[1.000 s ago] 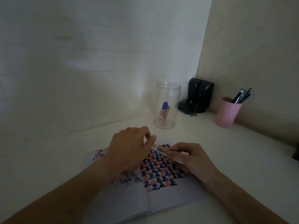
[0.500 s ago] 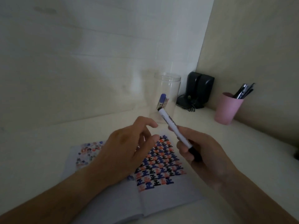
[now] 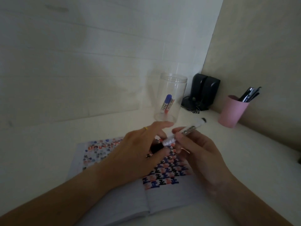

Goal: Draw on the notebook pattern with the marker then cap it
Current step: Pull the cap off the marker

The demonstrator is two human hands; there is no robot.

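Right now the right hand (image 3: pixel 200 154) grasps a white marker (image 3: pixel 187 130) around its middle, fingers curled about the barrel, so that the marker slants up and away toward the far right of the table (image 3: pixel 40 152), its dark far end (image 3: pixel 203 119) in the air. The left hand (image 3: pixel 138 154) meets the marker's near end, its thumb and fingertips pinched on a black cap (image 3: pixel 156 147) that sits right at that end; whether the cap is seated on the marker or just off it cannot be told in the dim light. A thin yellow ring (image 3: pixel 146 128) shows on one finger of the left hand. Both hands hover above an open notebook (image 3: pixel 114 206) that lies flat near the table's front edge, roughly in the middle. Its right page carries a dense pattern (image 3: pixel 167 173) of blue, black and orange marks, partly hidden by the hands, and the left page bears a fainter patch of colour. Behind the hands, toward the back edge, stands a clear plastic jar (image 3: pixel 171 98) with two more markers (image 3: pixel 167 104) leaning inside it, one with a blue cap. In the far right corner, against the walls, sit black speakers (image 3: pixel 203 92), and just to their right along the right edge stands a pink cup (image 3: pixel 232 110) holding dark pens (image 3: pixel 250 94).
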